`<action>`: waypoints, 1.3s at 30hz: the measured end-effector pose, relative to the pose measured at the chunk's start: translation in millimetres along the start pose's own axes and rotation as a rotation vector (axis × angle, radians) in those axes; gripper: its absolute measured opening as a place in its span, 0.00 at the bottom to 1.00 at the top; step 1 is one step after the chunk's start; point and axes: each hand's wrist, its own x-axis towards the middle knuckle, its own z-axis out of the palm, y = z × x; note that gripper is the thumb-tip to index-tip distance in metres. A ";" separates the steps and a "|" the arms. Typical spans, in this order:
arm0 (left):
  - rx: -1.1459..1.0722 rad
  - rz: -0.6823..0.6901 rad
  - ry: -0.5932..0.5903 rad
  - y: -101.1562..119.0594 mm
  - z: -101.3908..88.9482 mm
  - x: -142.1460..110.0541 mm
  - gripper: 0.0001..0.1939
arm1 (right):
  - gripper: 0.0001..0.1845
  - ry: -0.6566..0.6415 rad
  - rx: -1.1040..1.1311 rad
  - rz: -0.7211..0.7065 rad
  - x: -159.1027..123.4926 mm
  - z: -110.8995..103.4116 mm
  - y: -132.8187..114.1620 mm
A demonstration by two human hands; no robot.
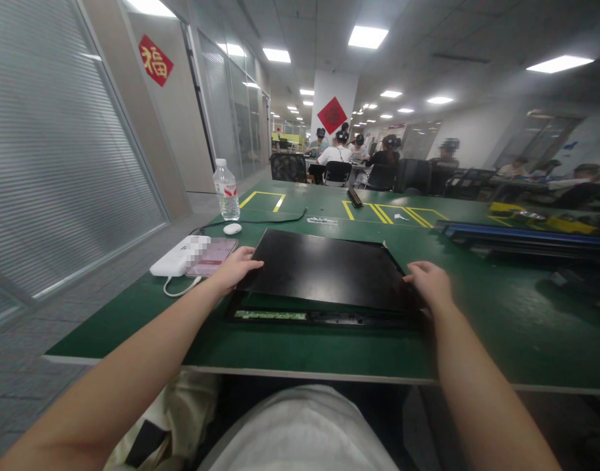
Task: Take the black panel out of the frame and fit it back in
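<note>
A black, glossy flat display panel (329, 267) lies tilted over a dark frame on the green table. My left hand (235, 269) grips the panel's left edge, thumb on top. At the right edge, my right hand (430, 282) has its thumb and fingers closed on the panel's side. Below the panel's near edge shows the frame's lower strip (349, 320), with a green circuit board (270, 315) along its left part. The rest of the frame's inside is hidden under the panel.
On the left of the green table (133, 320) are a white power bank (175, 256), a phone (216, 255), a small white case (232, 229) and a water bottle (227, 191). Long dark bars (520, 237) lie at the right. Several people sit beyond the table.
</note>
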 end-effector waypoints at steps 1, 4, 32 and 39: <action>0.009 0.003 0.000 -0.1 0.1 -0.1 0.22 | 0.19 -0.006 0.006 0.031 -1.1 -1.0 -2.5; 0.037 0.001 -0.003 1.0 0.6 -1.8 0.21 | 0.19 -0.020 0.006 0.079 -4.3 -3.7 -9.5; 0.116 0.009 0.036 1.8 1.2 -4.2 0.24 | 0.16 -0.038 -0.105 0.025 -7.2 -6.8 -14.1; 0.067 0.009 0.044 -2.2 -0.3 -0.5 0.22 | 0.16 -0.033 -0.068 0.029 -6.8 -5.6 -11.6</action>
